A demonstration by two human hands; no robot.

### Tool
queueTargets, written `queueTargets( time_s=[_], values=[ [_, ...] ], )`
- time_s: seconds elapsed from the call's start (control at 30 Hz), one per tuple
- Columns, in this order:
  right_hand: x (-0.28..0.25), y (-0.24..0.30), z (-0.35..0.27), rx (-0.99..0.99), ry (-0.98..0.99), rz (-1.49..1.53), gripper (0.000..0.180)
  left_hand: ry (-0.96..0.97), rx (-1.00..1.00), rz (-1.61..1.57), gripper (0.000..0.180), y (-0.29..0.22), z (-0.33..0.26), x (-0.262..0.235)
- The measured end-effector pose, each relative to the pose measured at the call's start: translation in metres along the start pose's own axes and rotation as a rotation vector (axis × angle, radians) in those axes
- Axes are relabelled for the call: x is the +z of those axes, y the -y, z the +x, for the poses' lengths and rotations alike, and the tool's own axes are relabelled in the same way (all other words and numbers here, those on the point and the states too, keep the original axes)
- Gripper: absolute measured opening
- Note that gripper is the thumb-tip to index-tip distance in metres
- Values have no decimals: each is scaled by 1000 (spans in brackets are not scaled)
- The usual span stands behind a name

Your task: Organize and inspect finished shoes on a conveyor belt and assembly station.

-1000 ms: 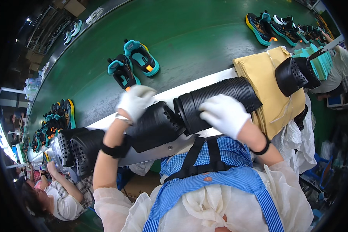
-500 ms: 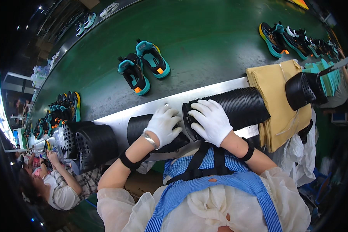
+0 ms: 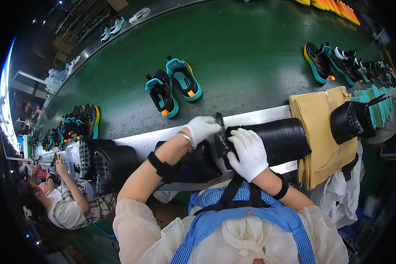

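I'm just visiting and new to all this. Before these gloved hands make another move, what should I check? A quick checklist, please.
1. Gloves on both hands: ok, left hand and right hand are in white gloves.
2. Right hand on the long ribbed black stack: ok, it rests on the end nearer the left hand.
3. Left hand firmly gripping the glossy black piece: cannot tell; the fingers meet its upper end, but their undersides are hidden.
4. Nearest pair of sneakers clear of the hands: ok, they stand apart, openings up.
5. Both hands free: not ok, each is at something black.
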State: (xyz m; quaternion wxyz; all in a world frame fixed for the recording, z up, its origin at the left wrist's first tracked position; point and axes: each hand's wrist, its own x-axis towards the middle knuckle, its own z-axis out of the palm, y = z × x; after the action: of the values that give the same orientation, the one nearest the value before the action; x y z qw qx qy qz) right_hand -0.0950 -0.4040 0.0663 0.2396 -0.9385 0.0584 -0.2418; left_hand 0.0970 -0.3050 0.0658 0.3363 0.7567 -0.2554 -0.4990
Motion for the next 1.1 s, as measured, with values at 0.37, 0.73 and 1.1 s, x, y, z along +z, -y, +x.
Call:
queueTargets(
  time_s=[0.37, 0.73, 1.1],
  values=[
    [-50, 10, 29, 400, 232, 557, 93, 45, 358, -697, 44, -19, -66, -28],
    [-91, 44, 114, 124, 483, 357, 65, -103, 532, -704, 69, -63, -95, -39],
    [-86, 52, 149, -108, 500, -248, 46, 24, 544, -880, 28, -32, -71, -51]
  ],
)
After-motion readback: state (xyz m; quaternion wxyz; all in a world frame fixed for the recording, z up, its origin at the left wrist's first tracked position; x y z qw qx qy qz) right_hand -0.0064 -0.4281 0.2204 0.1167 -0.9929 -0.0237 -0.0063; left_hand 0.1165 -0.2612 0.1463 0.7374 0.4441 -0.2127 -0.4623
